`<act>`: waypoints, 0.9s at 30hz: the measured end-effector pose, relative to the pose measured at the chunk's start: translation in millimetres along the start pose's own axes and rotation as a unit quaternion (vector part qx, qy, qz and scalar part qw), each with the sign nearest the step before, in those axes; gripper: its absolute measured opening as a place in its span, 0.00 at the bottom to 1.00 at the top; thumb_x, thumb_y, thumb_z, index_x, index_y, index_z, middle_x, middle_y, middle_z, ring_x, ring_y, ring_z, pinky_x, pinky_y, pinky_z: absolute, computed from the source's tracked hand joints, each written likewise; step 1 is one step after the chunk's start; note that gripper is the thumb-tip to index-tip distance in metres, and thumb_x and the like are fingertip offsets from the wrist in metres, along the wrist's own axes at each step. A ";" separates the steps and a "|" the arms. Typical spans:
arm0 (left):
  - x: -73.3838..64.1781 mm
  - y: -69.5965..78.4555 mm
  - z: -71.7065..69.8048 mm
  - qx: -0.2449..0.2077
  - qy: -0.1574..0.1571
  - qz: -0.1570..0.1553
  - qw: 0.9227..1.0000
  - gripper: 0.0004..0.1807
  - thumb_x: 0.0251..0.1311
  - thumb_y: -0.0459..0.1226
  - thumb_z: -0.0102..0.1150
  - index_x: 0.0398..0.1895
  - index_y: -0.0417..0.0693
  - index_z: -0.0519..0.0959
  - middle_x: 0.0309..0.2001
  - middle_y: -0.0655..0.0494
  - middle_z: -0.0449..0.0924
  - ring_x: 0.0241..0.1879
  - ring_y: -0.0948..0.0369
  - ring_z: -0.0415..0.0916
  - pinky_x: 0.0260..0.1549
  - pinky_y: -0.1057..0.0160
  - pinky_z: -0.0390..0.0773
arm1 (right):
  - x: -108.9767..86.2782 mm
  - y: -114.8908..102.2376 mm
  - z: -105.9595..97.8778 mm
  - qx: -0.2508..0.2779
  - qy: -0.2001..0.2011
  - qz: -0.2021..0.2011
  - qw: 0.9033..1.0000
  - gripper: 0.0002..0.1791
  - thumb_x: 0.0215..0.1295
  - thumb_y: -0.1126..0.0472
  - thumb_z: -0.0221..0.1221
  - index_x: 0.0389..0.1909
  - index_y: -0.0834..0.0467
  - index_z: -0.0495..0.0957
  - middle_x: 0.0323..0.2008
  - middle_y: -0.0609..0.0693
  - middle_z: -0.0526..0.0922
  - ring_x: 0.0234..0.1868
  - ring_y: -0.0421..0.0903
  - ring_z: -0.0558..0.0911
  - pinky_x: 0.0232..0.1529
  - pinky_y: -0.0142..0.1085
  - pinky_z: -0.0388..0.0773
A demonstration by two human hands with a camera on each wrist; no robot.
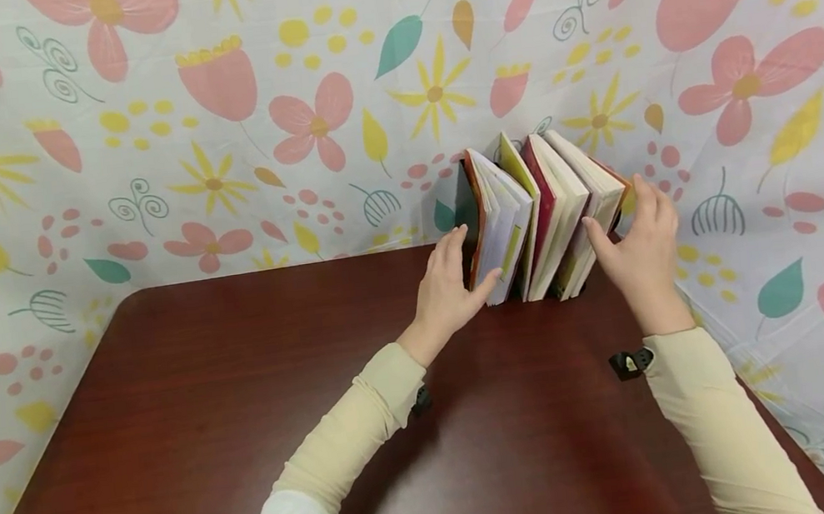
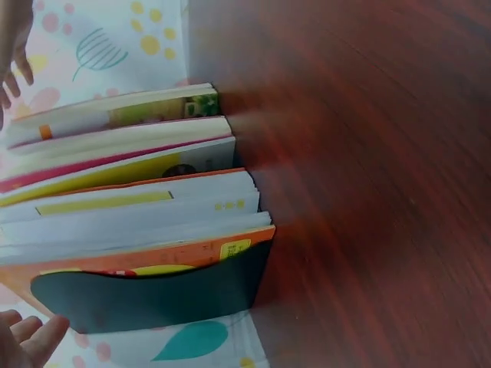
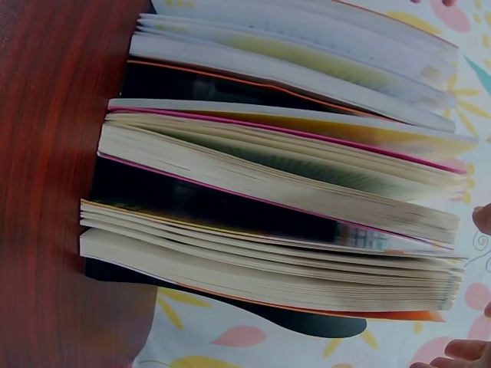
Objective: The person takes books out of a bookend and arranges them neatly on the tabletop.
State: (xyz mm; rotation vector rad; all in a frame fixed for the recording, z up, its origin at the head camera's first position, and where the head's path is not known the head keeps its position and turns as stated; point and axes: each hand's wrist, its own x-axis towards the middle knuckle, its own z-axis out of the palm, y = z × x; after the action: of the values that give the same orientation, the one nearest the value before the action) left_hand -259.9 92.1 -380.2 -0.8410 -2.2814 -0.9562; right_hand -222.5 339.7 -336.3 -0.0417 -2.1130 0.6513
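A row of several books stands between two dark bookends at the back right of the table. From the left come a white-paged book with an orange cover (image 1: 507,226), a thin yellow book (image 1: 518,169), a dark red book (image 1: 563,199) and a thick cream-paged book (image 1: 589,188). My left hand (image 1: 447,285) is beside the left bookend (image 2: 153,299), fingers extended and thumb reaching before the pages. On the other side my right hand (image 1: 644,253) spreads its fingers and thumb near the right bookend (image 3: 326,322). Neither hand grips anything; I cannot tell whether they touch.
The dark red-brown wooden table (image 1: 247,408) extends to the left and front of the books. Behind it and along its right edge hangs a white cloth (image 1: 345,197) printed with flowers and leaves. Small black devices (image 1: 629,365) sit at the wrists.
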 end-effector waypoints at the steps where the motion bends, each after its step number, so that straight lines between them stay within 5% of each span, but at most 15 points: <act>1: 1.8 -0.5 0.5 -0.006 0.005 -0.003 1.000 0.38 0.61 0.48 0.60 0.68 0.37 0.60 0.65 0.42 0.64 0.62 0.48 0.66 0.43 0.55 0.82 | 0.7 0.6 0.3 0.000 0.000 0.002 1.000 0.40 0.57 0.52 0.64 0.66 0.66 0.61 0.60 0.73 0.63 0.62 0.69 0.61 0.64 0.61 0.58; 12: 22.1 -7.3 8.1 -0.012 0.050 -0.003 0.999 0.29 0.64 0.42 0.54 0.64 0.36 0.65 0.62 0.40 0.68 0.60 0.48 0.69 0.41 0.56 0.82 | 10.3 7.7 3.8 -0.003 0.007 0.023 1.000 0.39 0.57 0.53 0.63 0.65 0.66 0.62 0.58 0.74 0.65 0.59 0.70 0.64 0.59 0.62 0.62; 18: 32.3 -15.9 11.1 -0.050 0.026 -0.034 0.998 0.28 0.65 0.40 0.53 0.65 0.37 0.64 0.62 0.41 0.67 0.62 0.50 0.67 0.57 0.56 0.74 | 14.4 9.3 6.9 -0.002 0.002 0.030 1.000 0.38 0.57 0.53 0.62 0.65 0.65 0.62 0.57 0.74 0.65 0.59 0.70 0.65 0.58 0.62 0.63; 27: 46.8 -23.2 17.7 -0.073 0.003 -0.029 0.997 0.30 0.65 0.41 0.56 0.66 0.37 0.63 0.62 0.43 0.67 0.62 0.51 0.67 0.60 0.58 0.71 | 17.7 13.8 12.5 0.005 0.010 0.036 0.999 0.36 0.57 0.57 0.62 0.63 0.69 0.64 0.57 0.73 0.67 0.59 0.68 0.65 0.62 0.57 0.63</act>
State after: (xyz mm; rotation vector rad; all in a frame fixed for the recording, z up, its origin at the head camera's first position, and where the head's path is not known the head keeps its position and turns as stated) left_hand -311.5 108.4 -370.2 -0.8344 -2.2645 -1.1606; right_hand -245.7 350.8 -335.1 -0.1176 -2.0965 0.7009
